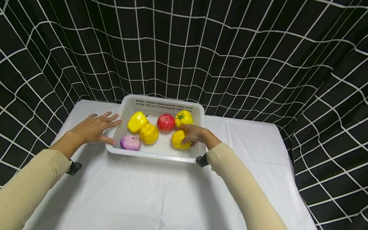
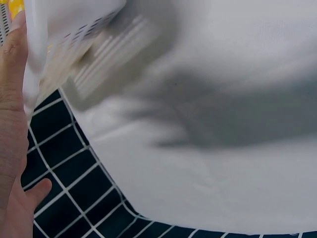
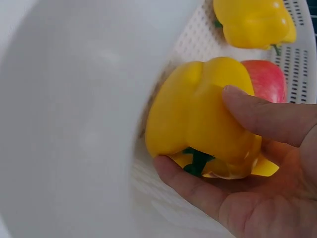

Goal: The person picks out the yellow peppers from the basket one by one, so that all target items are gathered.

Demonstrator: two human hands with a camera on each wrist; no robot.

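Note:
A white plastic basket (image 1: 161,155) holds several yellow bell peppers, a round red fruit (image 1: 165,123) and a purple onion (image 1: 130,142). At its right end my right hand (image 1: 195,133) grips a yellow bell pepper (image 3: 198,106), thumb on its side and a finger near its green stem. Another yellow pepper (image 1: 184,117) sits just behind that hand. My left hand (image 1: 96,128) is spread with straight fingers at the basket's left rim, near the onion. In the left wrist view the left hand (image 2: 12,124) lies along the basket wall (image 2: 37,54).
Two more yellow peppers (image 1: 137,122) lie together in the basket's left half. A white cloth (image 1: 138,195) covers the table under the basket. Behind and on both sides hangs a black curtain (image 1: 184,48) with a white grid.

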